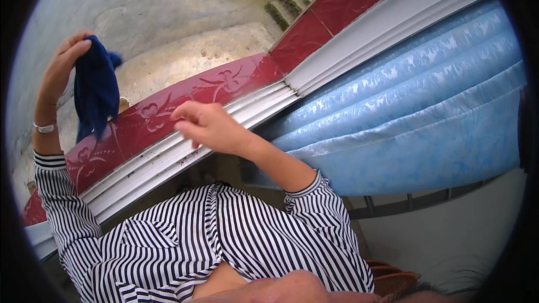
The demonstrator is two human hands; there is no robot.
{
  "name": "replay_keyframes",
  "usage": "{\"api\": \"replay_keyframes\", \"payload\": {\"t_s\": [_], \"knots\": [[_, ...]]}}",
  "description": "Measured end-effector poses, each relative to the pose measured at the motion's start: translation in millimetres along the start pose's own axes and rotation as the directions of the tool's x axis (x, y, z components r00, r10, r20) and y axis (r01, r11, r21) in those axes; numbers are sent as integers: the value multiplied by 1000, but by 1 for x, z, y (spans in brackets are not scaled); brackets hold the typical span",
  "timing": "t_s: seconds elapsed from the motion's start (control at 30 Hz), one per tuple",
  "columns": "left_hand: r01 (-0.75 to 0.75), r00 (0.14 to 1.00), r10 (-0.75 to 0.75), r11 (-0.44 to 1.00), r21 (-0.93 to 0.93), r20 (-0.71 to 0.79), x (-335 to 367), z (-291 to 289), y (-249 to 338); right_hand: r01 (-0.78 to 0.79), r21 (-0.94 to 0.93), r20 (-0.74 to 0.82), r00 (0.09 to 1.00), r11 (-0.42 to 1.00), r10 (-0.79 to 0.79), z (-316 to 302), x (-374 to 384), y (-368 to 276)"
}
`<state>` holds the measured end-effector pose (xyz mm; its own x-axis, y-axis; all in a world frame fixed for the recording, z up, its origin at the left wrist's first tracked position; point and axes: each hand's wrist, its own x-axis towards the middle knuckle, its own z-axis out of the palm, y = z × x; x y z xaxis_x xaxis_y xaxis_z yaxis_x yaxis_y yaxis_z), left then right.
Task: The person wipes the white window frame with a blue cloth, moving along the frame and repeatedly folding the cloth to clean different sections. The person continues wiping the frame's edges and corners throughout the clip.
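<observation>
Raised at the far left, my left hand (pixel 66 58) grips a dark blue cloth (pixel 96 87) by its upper end. The cloth hangs down outside the window frame, its lower part in front of the red tiled sill (pixel 143 113). My right hand (pixel 209 128) is over the white window track (pixel 149 163) and the sill's inner edge. Its fingers are loosely bent and a little apart, with nothing visible between them. A silver bracelet (pixel 45 128) circles my left wrist.
A shiny light blue curtain (pixel 404 101) hangs along the right, beside the white window frame (pixel 387 19). Outside, beyond the sill, lies a wet concrete yard (pixel 185 0), with mossy steps (pixel 286 8) at the top. Dark specks of dirt dot the track.
</observation>
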<state>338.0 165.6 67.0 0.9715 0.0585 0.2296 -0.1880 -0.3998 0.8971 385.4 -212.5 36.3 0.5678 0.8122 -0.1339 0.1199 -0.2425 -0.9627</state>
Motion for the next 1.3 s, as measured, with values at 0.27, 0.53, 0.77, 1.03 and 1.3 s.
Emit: {"api": "replay_keyframes", "payload": {"t_s": [0.27, 0.53, 0.77, 1.03, 1.3], "knots": [[68, 905, -24, 994, -90, 424, 44, 158, 89, 207, -82, -258, 941, 975, -221, -43, 2, 2], [-116, 815, 21, 985, 126, 580, 72, 223, 105, 194, 64, -579, 806, 979, -122, -100, -74, 30], [-80, 570, -71, 987, 141, 818, 101, 288, 57, 75, -97, -803, 584, 992, -123, -120, -81, 83], [-112, 789, 147, 989, -95, 596, 106, 294, 53, 210, -394, -825, 349, 895, -445, -113, -22, 83], [-129, 806, 52, 988, 88, 589, 109, 302, 31, -158, -391, -811, 524, 907, -259, -128, -12, 106]]}}
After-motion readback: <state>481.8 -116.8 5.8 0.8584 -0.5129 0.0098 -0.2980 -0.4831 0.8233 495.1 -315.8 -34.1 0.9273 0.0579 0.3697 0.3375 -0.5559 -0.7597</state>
